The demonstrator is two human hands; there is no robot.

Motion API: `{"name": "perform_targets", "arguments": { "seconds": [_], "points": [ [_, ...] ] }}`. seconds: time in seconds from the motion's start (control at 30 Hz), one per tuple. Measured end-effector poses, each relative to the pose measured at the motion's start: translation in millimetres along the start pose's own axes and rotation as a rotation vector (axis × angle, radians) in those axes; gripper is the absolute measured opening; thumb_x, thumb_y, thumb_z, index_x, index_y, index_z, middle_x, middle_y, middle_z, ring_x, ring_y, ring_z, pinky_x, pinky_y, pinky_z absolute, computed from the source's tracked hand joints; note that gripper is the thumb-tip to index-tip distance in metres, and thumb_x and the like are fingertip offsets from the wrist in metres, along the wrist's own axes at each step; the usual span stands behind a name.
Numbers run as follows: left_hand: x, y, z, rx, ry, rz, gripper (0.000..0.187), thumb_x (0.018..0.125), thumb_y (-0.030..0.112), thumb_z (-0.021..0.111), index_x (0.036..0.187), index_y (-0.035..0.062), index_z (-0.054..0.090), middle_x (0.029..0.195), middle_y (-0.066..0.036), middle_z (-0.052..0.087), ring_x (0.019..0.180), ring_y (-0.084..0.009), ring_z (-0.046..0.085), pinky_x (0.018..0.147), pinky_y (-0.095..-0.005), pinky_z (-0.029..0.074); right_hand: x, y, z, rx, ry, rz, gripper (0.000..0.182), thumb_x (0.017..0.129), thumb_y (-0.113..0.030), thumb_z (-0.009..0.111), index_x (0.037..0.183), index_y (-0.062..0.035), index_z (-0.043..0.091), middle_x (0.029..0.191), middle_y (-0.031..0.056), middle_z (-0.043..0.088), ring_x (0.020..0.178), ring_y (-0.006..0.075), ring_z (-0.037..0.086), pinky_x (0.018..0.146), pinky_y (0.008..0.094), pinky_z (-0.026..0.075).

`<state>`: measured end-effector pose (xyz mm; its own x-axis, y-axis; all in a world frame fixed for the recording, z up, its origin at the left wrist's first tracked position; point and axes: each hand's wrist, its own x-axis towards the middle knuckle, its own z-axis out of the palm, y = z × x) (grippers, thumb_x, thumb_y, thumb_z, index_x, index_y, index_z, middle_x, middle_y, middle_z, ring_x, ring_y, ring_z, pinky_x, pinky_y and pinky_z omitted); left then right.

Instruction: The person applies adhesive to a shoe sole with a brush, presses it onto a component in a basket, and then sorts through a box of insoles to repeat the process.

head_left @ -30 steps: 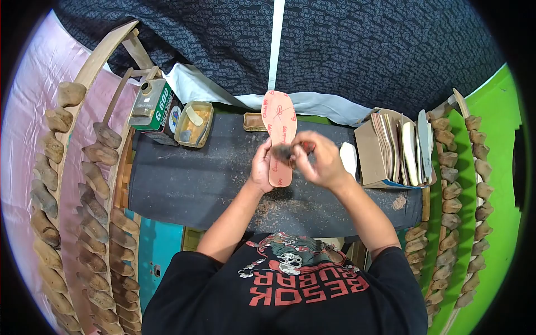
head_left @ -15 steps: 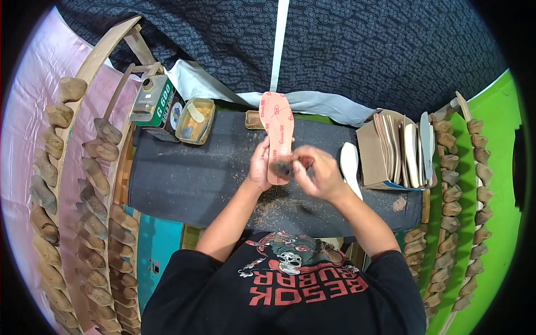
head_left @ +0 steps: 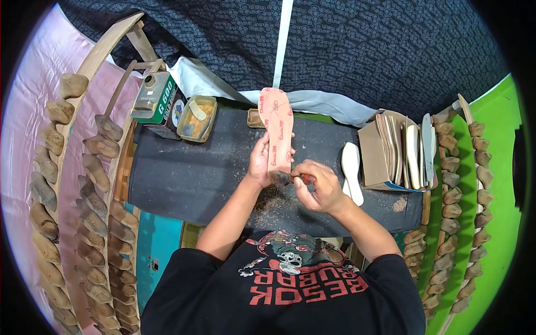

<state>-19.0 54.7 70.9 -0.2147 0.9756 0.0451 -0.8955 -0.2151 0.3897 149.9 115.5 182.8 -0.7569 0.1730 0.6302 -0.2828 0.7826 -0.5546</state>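
My left hand point(head_left: 260, 162) grips a pinkish-orange insole point(head_left: 280, 134) with red printed lettering, holding it from beneath and along its left edge, wide end pointing away from me. In my right hand point(head_left: 320, 187) is a brush point(head_left: 281, 177) with a reddish handle, the fingers closed around it. Its dark bristles lie over the near, narrow end of the insole and cover that end. White insoles point(head_left: 350, 170) lie on the table to the right of my right hand, one partly over another.
A dark cloth-covered table point(head_left: 223, 167) carries scattered shavings. At the back left stand a G 600 can point(head_left: 153, 103) and a tub point(head_left: 197, 120) with a spatula. A cardboard box point(head_left: 379, 151) of insoles is at right. Racks of wooden shoe lasts point(head_left: 92, 195) flank both sides.
The brush has moved slightly toward me, down to the insole's near end. The insole stays in my left hand, almost in the same place.
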Motion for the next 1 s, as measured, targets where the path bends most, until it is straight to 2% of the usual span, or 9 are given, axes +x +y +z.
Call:
{"name": "perform_targets", "arguments": {
  "seconds": [0.1,0.13,0.17,0.27,0.43,0.57,0.77,0.9,1.0],
  "points": [
    [3,-7,-10,-0.071,0.0,-0.049,0.058,0.107,0.047,0.036,0.136,0.0016,0.056,0.122,-0.012,0.067,0.096,-0.0216,0.07,0.087,-0.0385,0.058,3,9,-4,0.007,0.097,0.036,0.017,0.084,0.002,0.065,0.1,0.0022,0.059,0.083,0.0149,0.064,0.069,0.0289,0.065,0.066,0.0378,0.054],
    [2,-9,15,0.0,0.167,0.005,0.055,0.107,0.046,0.036,0.136,0.0037,0.056,0.116,-0.01,0.07,0.091,-0.0195,0.069,0.077,-0.0362,0.059,7,12,-9,-0.071,0.121,0.057,0.015,0.085,0.001,0.064,0.1,0.0018,0.059,0.085,0.0157,0.065,0.071,0.0301,0.065,0.066,0.0374,0.053],
    [3,-10,24,-0.028,0.222,-0.003,0.053,0.107,0.045,0.037,0.137,0.0054,0.056,0.117,-0.009,0.069,0.092,-0.0201,0.069,0.081,-0.037,0.058,10,20,-10,-0.12,0.165,0.058,0.015,0.086,0.001,0.064,0.099,0.0011,0.059,0.085,0.0147,0.064,0.069,0.0288,0.064,0.064,0.0371,0.052],
    [1,-17,6,-0.003,0.074,-0.023,0.053,0.107,0.045,0.038,0.137,0.0058,0.056,0.118,-0.008,0.069,0.091,-0.0202,0.069,0.082,-0.0359,0.057,17,35,-17,-0.181,0.178,0.059,0.015,0.085,0.002,0.064,0.099,0.0009,0.059,0.083,0.0139,0.063,0.067,0.0273,0.063,0.062,0.0372,0.05],
    [1,-12,23,0.018,0.223,0.024,0.056,0.107,0.048,0.035,0.137,0.0051,0.056,0.118,-0.008,0.069,0.09,-0.0196,0.069,0.078,-0.0354,0.058,13,13,-7,-0.135,0.154,-0.033,0.016,0.083,0.003,0.065,0.098,0.0013,0.059,0.079,0.0124,0.062,0.063,0.0251,0.061,0.058,0.0371,0.05],
    [2,0,13,0.071,0.116,0.076,0.058,0.107,0.047,0.034,0.138,0.0028,0.054,0.128,-0.011,0.066,0.09,-0.0211,0.07,0.077,-0.038,0.06,1,-2,6,-0.011,0.083,-0.111,0.015,0.081,0.002,0.065,0.095,0.0014,0.059,0.079,0.0122,0.064,0.059,0.0243,0.061,0.055,0.0365,0.051],
    [2,-5,33,-0.051,0.229,0.076,0.055,0.108,0.044,0.033,0.14,0.0046,0.053,0.128,-0.012,0.066,0.09,-0.0233,0.07,0.076,-0.0387,0.06,18,21,-17,-0.155,0.21,-0.01,0.013,0.082,0.003,0.064,0.094,0.0013,0.058,0.079,0.0135,0.063,0.063,0.0266,0.061,0.058,0.0367,0.051],
    [-1,-14,9,0.033,0.003,0.036,0.052,0.108,0.043,0.034,0.139,0.0062,0.054,0.123,-0.01,0.067,0.095,-0.0225,0.069,0.079,-0.0369,0.058,28,27,-22,-0.214,0.274,-0.087,0.016,0.082,0.005,0.064,0.097,0.0019,0.058,0.078,0.012,0.06,0.058,0.0255,0.054,0.055,0.036,0.046],
    [1,-10,26,-0.036,0.133,0.065,0.053,0.108,0.044,0.034,0.14,0.006,0.054,0.123,-0.011,0.067,0.091,-0.0237,0.07,0.078,-0.0377,0.059,18,20,-18,-0.187,0.233,-0.085,0.018,0.08,0.005,0.064,0.097,0.0013,0.059,0.074,0.0094,0.058,0.056,0.023,0.051,0.052,0.0356,0.044]
  ]
}}
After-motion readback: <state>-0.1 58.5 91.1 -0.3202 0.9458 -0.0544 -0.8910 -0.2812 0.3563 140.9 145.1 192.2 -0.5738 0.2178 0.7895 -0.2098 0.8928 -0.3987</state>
